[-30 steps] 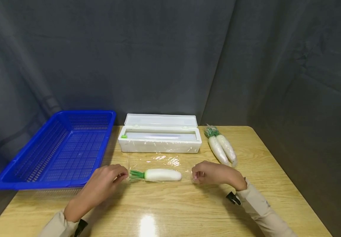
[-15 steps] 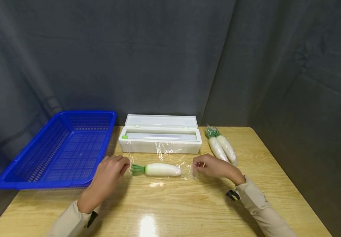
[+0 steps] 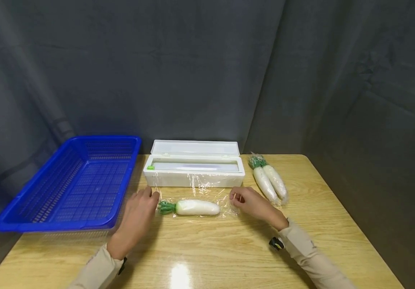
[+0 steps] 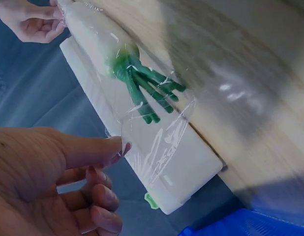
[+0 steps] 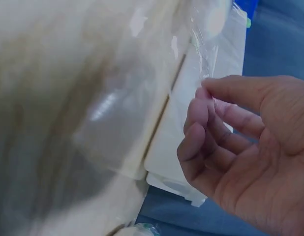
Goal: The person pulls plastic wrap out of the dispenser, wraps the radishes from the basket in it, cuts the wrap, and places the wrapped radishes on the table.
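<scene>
A white radish with green leaf stubs lies crosswise on the table, with clear cling film over and around it. Thumb and fingertips of my left hand pinch the film beyond the leaf end; the left wrist view shows the film stretched from that pinch across the green stubs. My right hand pinches the film past the radish's rounded tip, and its other fingers curl loosely in the right wrist view. Directly behind the radish stands a white film dispenser box, lid raised, with film running down its front.
Two film-wrapped radishes lie side by side at the back right, close to the right hand. A blue plastic basket stands on the left, near the left forearm. Dark curtains hang behind the wooden table.
Both hands have moved forward, toward the dispenser box, still pinching the film. The radish has shifted slightly the same way, and the film's near part has come up over it.
</scene>
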### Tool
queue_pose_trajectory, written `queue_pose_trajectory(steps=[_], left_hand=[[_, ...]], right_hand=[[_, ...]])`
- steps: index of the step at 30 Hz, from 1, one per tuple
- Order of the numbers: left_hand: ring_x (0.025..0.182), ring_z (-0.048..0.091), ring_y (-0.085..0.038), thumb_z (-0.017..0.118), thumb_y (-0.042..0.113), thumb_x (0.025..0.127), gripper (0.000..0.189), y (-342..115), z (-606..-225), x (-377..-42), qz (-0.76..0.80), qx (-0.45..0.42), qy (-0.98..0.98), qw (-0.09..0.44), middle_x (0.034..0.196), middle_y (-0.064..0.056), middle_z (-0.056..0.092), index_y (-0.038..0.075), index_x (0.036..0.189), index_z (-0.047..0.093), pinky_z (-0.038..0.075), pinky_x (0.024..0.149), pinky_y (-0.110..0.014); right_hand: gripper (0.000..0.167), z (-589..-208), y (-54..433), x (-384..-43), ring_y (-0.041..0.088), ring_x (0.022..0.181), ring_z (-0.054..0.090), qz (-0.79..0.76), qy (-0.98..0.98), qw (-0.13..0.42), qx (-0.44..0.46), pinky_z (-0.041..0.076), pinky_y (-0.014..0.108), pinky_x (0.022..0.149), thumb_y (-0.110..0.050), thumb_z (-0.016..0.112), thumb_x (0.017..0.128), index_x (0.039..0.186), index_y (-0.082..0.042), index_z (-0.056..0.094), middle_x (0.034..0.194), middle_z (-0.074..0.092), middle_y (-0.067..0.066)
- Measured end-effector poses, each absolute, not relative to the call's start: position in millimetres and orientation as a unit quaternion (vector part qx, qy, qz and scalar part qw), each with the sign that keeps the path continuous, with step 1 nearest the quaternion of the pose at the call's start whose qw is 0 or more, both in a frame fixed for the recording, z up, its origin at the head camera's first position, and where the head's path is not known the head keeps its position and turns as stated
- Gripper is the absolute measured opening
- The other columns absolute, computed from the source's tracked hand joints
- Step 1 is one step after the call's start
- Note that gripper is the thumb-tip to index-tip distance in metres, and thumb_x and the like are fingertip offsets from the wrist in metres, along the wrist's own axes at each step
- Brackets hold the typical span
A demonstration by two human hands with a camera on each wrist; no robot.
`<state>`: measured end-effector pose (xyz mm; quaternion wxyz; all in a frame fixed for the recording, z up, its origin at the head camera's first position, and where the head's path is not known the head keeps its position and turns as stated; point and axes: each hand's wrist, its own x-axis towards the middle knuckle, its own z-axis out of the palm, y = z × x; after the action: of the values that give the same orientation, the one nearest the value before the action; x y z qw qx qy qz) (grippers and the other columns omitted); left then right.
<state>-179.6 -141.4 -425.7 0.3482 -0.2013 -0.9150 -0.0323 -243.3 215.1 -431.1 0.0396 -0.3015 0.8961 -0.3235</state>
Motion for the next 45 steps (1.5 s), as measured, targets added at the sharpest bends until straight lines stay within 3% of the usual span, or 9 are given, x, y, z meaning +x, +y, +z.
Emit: queue_pose_trajectory(steps=[2,6,10,13,19,24,30,36,45], left_hand=[[0.056,0.055,-0.03,0.067,-0.023,0.065,0.027,-140,-427,-178,-0.029,-0.197,-0.92,0.339,0.069,-0.012,0.055,0.002,0.073,0.06,0.043,0.049,-0.039],[0.06,0.06,-0.031,0.066,-0.024,0.069,0.03,-138,-429,-174,-0.047,-0.19,-0.928,0.316,0.076,-0.015,0.06,0.0,0.087,0.065,0.048,0.05,-0.042],[0.075,0.066,-0.037,0.065,-0.028,0.067,0.052,-134,-428,-170,-0.079,-0.202,-0.923,0.319,0.096,-0.021,0.066,-0.003,0.113,0.067,0.055,0.062,-0.048],[0.088,0.068,-0.038,0.064,-0.028,0.066,0.062,-130,-426,-167,-0.071,-0.23,-0.914,0.326,0.11,-0.022,0.066,-0.003,0.123,0.065,0.056,0.071,-0.047],[0.103,0.07,-0.033,0.071,-0.025,0.07,0.059,-117,-428,-161,-0.048,-0.312,-0.903,0.291,0.116,-0.015,0.07,0.004,0.121,0.066,0.058,0.081,-0.044],[0.104,0.071,-0.032,0.079,-0.02,0.076,0.058,-112,-436,-163,-0.065,-0.325,-0.911,0.246,0.119,-0.014,0.07,0.007,0.125,0.065,0.061,0.083,-0.049],[0.1,0.071,-0.029,0.086,-0.006,0.079,0.058,-110,-444,-166,-0.09,-0.322,-0.918,0.212,0.119,-0.015,0.068,0.007,0.13,0.062,0.061,0.084,-0.046],[0.104,0.071,-0.036,0.086,-0.004,0.08,0.059,-109,-447,-169,-0.096,-0.306,-0.925,0.205,0.121,-0.017,0.067,0.006,0.132,0.061,0.058,0.09,-0.058],[0.087,0.072,-0.029,0.086,-0.016,0.07,0.065,-105,-449,-181,-0.079,-0.302,-0.925,0.216,0.113,-0.015,0.069,0.004,0.127,0.062,0.061,0.083,-0.044]], right_hand=[[0.004,-433,214,-242,0.006,0.064,0.049,-0.325,0.902,0.036,-0.284,0.043,0.023,0.058,-0.001,0.066,0.099,0.101,-0.004,0.066,0.074,0.058,-0.003],[0.015,-435,212,-240,0.007,0.064,0.049,-0.319,0.911,0.021,-0.262,0.043,0.023,0.057,0.002,0.064,0.098,0.113,0.002,0.063,0.077,0.06,0.001],[0.023,-433,208,-239,0.01,0.073,0.055,-0.312,0.912,-0.014,-0.266,0.048,0.024,0.063,0.007,0.061,0.097,0.119,0.006,0.06,0.085,0.062,0.004],[0.019,-431,205,-235,0.011,0.079,0.057,-0.302,0.911,-0.046,-0.276,0.051,0.026,0.068,0.007,0.062,0.096,0.116,0.005,0.061,0.091,0.062,0.005],[0.01,-427,191,-220,0.014,0.085,0.063,-0.259,0.898,-0.088,-0.344,0.056,0.025,0.073,-0.001,0.067,0.099,0.109,-0.001,0.065,0.102,0.063,0.004],[0.012,-431,177,-213,0.015,0.09,0.064,-0.214,0.877,-0.118,-0.414,0.058,0.027,0.076,-0.007,0.068,0.1,0.112,-0.004,0.067,0.107,0.065,0.004],[0.02,-439,168,-211,0.016,0.1,0.063,-0.172,0.884,-0.097,-0.424,0.057,0.033,0.086,-0.014,0.065,0.103,0.122,-0.007,0.066,0.115,0.066,0.005],[0.034,-443,166,-213,0.019,0.104,0.064,-0.165,0.887,-0.071,-0.425,0.058,0.036,0.088,-0.016,0.069,0.102,0.132,-0.004,0.062,0.121,0.065,0.009],[0.043,-445,170,-223,0.024,0.11,0.069,-0.178,0.872,-0.035,-0.454,0.059,0.036,0.095,-0.01,0.068,0.101,0.141,0.002,0.056,0.123,0.069,0.015]])
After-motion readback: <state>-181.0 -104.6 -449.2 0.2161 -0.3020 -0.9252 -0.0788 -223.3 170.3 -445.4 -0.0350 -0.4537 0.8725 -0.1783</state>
